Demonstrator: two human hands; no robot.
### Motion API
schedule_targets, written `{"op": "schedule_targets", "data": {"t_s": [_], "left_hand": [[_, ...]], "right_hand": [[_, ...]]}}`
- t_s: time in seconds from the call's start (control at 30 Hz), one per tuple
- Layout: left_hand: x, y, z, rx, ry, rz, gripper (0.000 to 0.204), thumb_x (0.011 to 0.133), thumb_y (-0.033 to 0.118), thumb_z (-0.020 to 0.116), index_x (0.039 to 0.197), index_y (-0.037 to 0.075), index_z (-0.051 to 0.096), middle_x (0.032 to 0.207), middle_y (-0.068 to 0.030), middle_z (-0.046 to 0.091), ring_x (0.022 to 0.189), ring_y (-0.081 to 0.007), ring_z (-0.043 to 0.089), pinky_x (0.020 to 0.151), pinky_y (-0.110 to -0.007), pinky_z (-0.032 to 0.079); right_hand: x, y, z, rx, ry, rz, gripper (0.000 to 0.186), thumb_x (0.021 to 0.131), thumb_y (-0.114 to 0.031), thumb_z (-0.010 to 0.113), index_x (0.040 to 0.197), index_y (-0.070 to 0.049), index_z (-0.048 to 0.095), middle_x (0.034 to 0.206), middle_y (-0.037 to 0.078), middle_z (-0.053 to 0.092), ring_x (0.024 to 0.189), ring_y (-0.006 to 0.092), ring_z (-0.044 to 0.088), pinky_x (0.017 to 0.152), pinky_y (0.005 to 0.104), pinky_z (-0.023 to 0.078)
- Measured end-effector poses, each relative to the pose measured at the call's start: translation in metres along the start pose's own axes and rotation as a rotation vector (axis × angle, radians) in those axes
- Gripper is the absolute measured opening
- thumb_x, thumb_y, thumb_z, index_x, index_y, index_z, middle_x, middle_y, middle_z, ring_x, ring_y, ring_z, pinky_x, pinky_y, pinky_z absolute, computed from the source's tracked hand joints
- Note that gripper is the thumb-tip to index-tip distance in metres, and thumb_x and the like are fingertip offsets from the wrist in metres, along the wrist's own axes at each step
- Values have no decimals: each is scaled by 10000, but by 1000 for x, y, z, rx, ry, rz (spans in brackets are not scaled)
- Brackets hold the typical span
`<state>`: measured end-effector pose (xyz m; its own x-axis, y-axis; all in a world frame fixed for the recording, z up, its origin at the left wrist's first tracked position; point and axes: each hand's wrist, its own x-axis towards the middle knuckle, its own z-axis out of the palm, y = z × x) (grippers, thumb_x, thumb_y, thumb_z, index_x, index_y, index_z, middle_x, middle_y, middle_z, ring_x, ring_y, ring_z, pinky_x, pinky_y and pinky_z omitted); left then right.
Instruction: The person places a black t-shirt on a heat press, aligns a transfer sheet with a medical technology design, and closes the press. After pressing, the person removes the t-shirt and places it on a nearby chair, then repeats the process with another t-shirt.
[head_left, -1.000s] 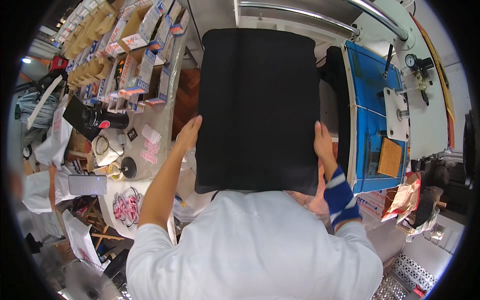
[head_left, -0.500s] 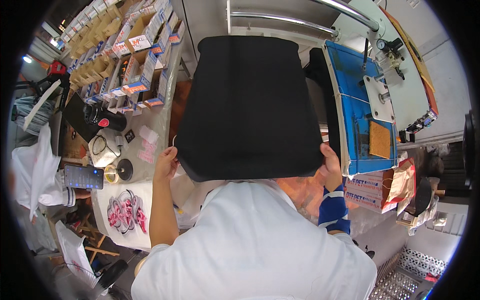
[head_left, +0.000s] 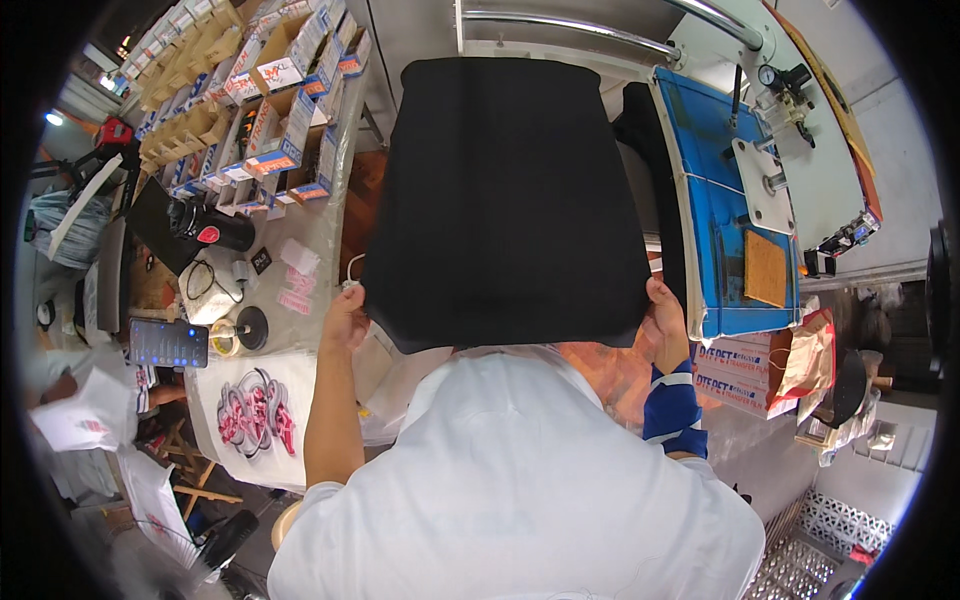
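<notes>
A large black fabric piece [head_left: 505, 200], spread flat into a smooth rounded rectangle, fills the middle of my view. My left hand [head_left: 348, 315] is closed on its lower left corner, next to a small white loop of cord. My right hand [head_left: 662, 312] grips the lower right corner, with a blue and white striped band [head_left: 670, 410] round that forearm. Right of the fabric is a press with a blue padded top [head_left: 722, 200], a metal plate [head_left: 758, 180] and a wooden block [head_left: 765, 268].
A left table [head_left: 310, 240] carries several open boxes [head_left: 275, 135], a black cylinder [head_left: 218, 225], a phone [head_left: 168, 343] and a printed graphic sheet [head_left: 250, 420]. A co-worker's hand [head_left: 160, 396] shows at far left near white fabric. Cartons [head_left: 730, 375] and paper bags lie right.
My hands have slid from the fabric's sides down to its lower corners. The fabric's near edge has moved away from me. The co-worker's white fabric at left has shifted lower.
</notes>
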<state>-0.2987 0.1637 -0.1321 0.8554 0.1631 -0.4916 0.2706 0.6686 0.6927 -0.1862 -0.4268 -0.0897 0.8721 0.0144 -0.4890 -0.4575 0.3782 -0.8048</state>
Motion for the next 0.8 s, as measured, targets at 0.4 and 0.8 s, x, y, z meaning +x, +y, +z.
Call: {"op": "schedule_targets", "data": {"t_s": [0.4, 0.8], "left_hand": [[62, -30, 49, 456, 58, -337, 584, 1035, 477, 560, 1391, 16, 602, 1317, -118, 684, 1152, -231, 665, 963, -365, 545], [317, 147, 178, 22, 18, 121, 699, 1020, 572, 544, 1424, 1, 544, 1378, -190, 617, 1233, -318, 621, 1053, -438, 509]], "right_hand": [[65, 30, 16, -202, 56, 151, 514, 1090, -454, 474, 1312, -18, 629, 1208, 89, 703, 1079, 221, 669, 981, 361, 519], [341, -135, 148, 198, 253, -296, 587, 983, -343, 706, 1389, 56, 565, 1394, 198, 609, 1279, 316, 590, 1127, 415, 446]]}}
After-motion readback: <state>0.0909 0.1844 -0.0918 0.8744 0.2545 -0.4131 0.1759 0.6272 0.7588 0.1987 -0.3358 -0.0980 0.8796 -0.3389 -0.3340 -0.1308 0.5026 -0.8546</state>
